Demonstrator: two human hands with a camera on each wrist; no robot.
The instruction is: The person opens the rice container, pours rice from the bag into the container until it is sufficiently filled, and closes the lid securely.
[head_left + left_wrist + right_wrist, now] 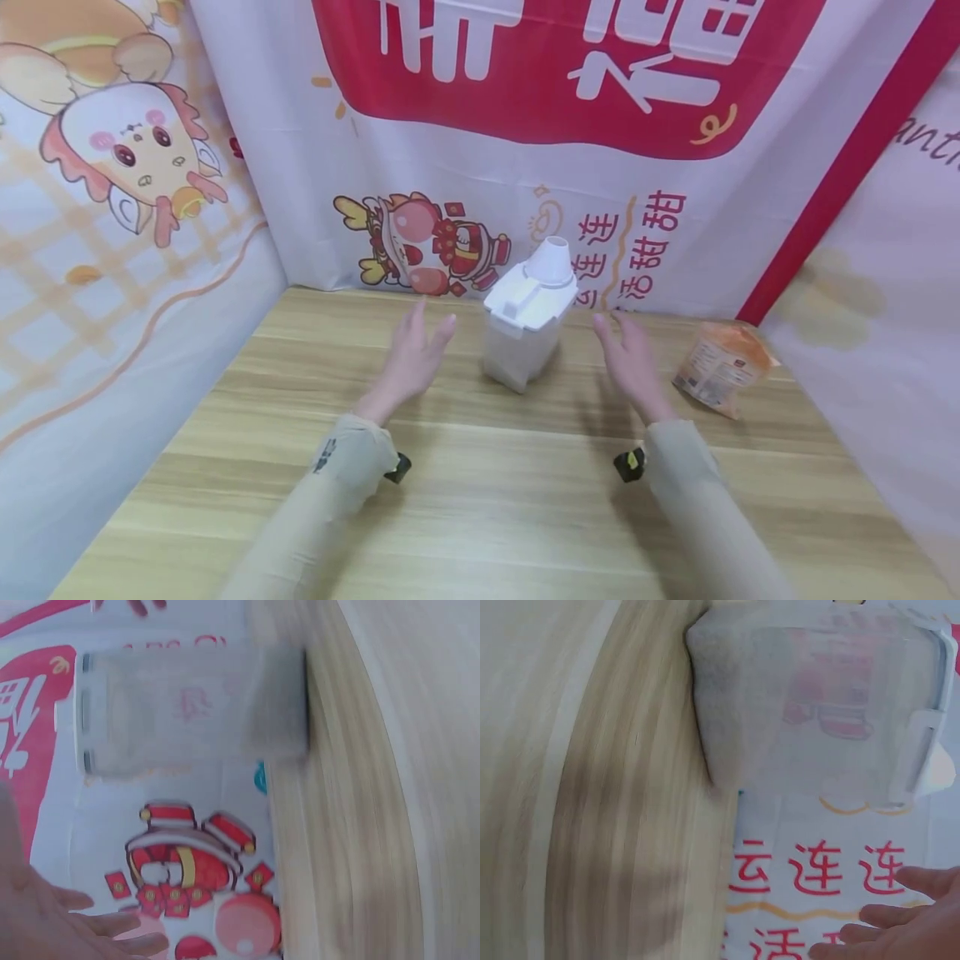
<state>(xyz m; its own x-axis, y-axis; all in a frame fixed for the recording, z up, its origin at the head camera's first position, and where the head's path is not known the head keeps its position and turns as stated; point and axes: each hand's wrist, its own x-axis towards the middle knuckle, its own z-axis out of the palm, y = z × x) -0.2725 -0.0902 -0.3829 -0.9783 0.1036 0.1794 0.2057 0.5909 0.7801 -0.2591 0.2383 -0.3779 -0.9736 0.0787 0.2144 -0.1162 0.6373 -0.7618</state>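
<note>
A clear plastic storage container [521, 350] with a white lid [531, 297] stands upright near the back of the table. On the lid sits a white cone-shaped cap [551, 262]. Through the container's wall [195, 712] a pale filling shows at its bottom in both wrist views. My left hand [408, 358] hovers to the left of the container, fingers extended and apart from it. To the right, my right hand [632, 362] is held likewise, with nothing in it and a gap to the container. Its spread fingers also show in the right wrist view.
An orange and clear plastic bag [723, 367], crumpled, lies at the right rear of the wooden table [480, 500]. Printed cloth hangs [300, 167] behind the table and along both sides.
</note>
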